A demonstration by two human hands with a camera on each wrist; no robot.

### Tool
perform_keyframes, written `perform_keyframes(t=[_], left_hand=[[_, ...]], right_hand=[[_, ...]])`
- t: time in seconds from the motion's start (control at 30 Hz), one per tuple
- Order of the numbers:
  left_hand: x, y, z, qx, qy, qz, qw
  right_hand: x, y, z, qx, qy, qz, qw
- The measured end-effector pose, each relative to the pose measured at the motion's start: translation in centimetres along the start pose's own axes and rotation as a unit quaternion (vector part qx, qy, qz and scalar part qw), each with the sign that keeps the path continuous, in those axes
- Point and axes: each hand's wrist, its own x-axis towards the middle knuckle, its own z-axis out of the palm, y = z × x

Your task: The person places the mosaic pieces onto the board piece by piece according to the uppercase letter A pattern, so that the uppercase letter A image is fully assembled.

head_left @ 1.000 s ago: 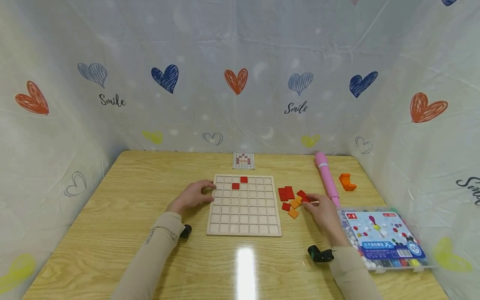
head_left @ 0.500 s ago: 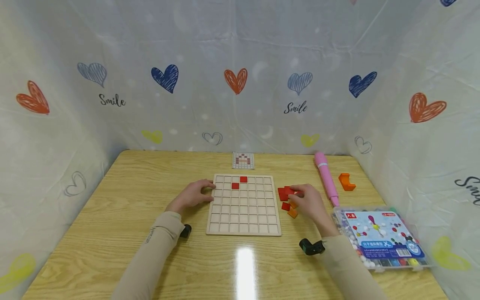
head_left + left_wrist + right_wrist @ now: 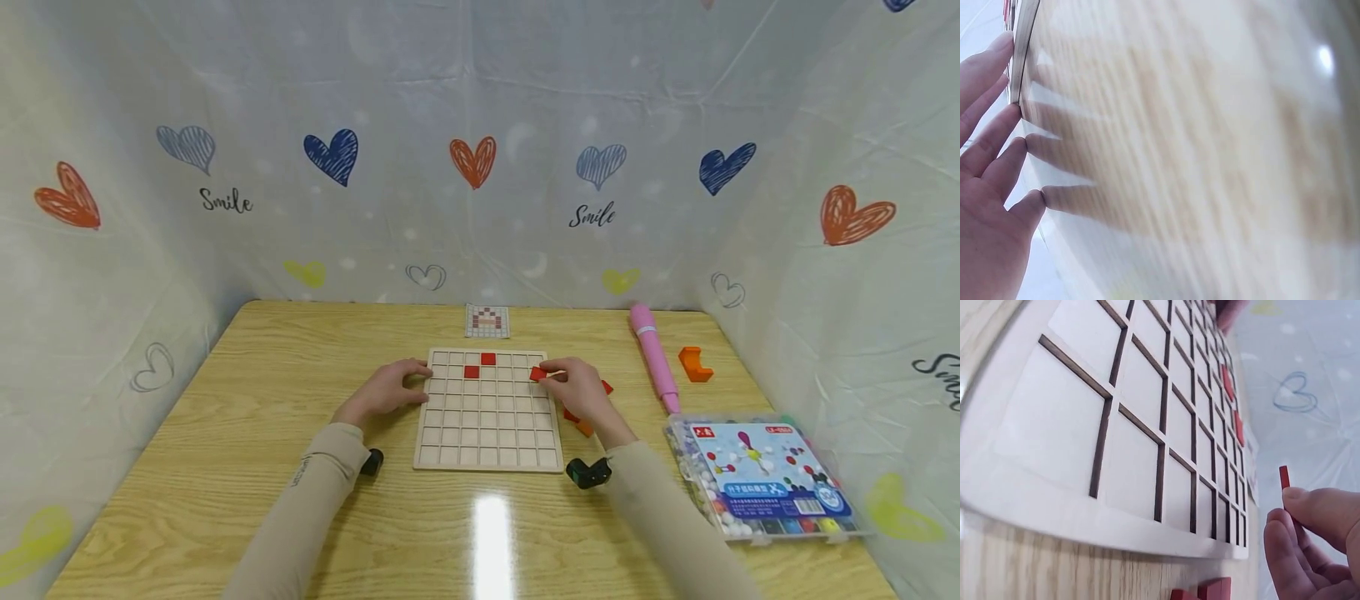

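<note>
A wooden grid board (image 3: 480, 429) lies on the table, with one red square tile (image 3: 489, 359) in its far row and a second red tile (image 3: 472, 372) one row nearer. My left hand (image 3: 390, 390) rests along the board's left edge, fingers fairly straight; in the left wrist view its fingertips touch the edge and tabletop. Thumb and fingers of my right hand (image 3: 579, 387) pinch another red tile (image 3: 1284, 477) over the board's far right cells. In the right wrist view that tile stands on edge, raised above the grid. Loose tiles lie right of the board, partly hidden by my right hand.
A small printed pattern card (image 3: 487, 322) lies beyond the board. To the right are a pink wand-like tube (image 3: 654, 357), an orange bracket-shaped piece (image 3: 696, 365) and a clear case of coloured balls (image 3: 772, 475). A patterned curtain (image 3: 390, 217) surrounds the table.
My right hand has left the loose tiles and moved left over the board's right side, carrying a red tile. My left hand has stayed at the left edge.
</note>
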Motion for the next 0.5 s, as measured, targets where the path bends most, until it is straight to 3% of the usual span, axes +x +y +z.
perform_keyframes(t=[0.17, 0.5], left_hand=[[0.0, 0.1, 0.0, -0.002, -0.001, -0.003, 1.0], [0.0, 0.2, 0.0, -0.004, -0.005, -0.004, 1.0]], right_hand=[[1.3, -0.3, 1.2, -0.022, -0.012, -0.021, 0.999], [3.4, -0.4, 3.4, -0.041, -0.045, -0.02, 0.998]])
